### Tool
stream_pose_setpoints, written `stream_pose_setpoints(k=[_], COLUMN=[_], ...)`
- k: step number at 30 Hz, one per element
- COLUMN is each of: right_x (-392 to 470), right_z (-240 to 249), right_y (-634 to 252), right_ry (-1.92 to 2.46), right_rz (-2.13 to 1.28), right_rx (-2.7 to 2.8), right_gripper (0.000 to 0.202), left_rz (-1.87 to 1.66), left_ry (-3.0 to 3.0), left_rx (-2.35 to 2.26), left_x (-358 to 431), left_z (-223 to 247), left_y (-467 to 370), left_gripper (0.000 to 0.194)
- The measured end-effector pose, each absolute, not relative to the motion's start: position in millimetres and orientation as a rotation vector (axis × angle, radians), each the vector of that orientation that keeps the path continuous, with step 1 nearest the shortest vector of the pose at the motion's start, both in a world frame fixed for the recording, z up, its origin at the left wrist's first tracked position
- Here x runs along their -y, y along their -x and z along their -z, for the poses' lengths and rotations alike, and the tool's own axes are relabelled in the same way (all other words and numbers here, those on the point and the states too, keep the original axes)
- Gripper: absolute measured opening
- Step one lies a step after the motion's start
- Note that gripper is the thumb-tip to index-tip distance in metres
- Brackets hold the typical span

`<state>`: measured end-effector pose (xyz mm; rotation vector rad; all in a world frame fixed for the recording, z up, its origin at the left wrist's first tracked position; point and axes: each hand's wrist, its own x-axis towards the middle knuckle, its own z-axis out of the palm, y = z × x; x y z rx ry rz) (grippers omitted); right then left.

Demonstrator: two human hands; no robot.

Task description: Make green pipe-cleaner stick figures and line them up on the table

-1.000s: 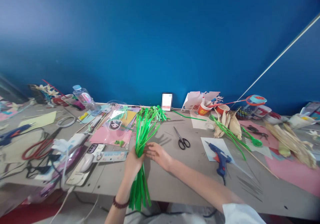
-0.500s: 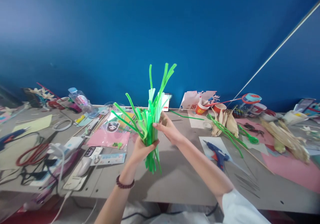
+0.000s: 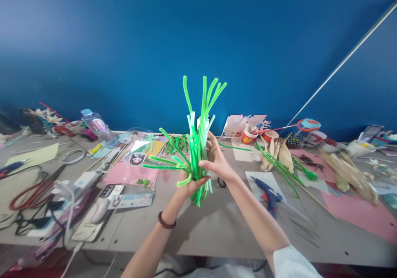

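Observation:
Both hands are closed around a bundle of bright green and pale green pipe cleaners [image 3: 196, 148], held upright above the table. My left hand [image 3: 187, 188] wraps the lower part, its thumb across the front. Against the right side of the bundle, a little higher, my right hand [image 3: 218, 161] grips with its thumb in front; its other fingers are partly hidden behind. Several stems fan out at the top, while others stick out sideways to the left. The cut lower ends show below my left hand.
A blue glue gun [image 3: 269, 193] lies on white paper to the right, near green pipe cleaners [image 3: 279, 164] and dried corn husks [image 3: 287, 158]. Red paper cups [image 3: 248, 136] stand behind. Leftward are a plastic bottle [image 3: 97, 125], a power strip [image 3: 82, 183], cables and a phone [image 3: 89, 224].
The bundle and both hands have shifted slightly right in view. The left-side stems now splay lower, nearly level, and the top stems spread wider. Small green pieces behind the bundle have come into view.

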<state>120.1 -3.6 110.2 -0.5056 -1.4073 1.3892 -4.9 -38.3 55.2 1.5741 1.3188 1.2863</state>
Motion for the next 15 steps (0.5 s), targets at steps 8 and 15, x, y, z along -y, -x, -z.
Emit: stream_pose_setpoints(k=[8, 15], right_x=[12.6, 13.6], right_z=[-121.0, -134.0], right_y=[-122.4, -124.7], right_ry=[0.545, 0.497], right_rz=[-1.321, -1.348], right_rx=[1.428, 1.324], right_gripper=[0.073, 0.087], left_rz=[-1.132, -1.261], left_ry=[-1.588, -1.617], left_rx=[-1.255, -1.203], left_x=[41.0, 45.7], left_z=[-58.5, -60.0], left_y=[6.7, 3.3], left_gripper=[0.026, 0.052])
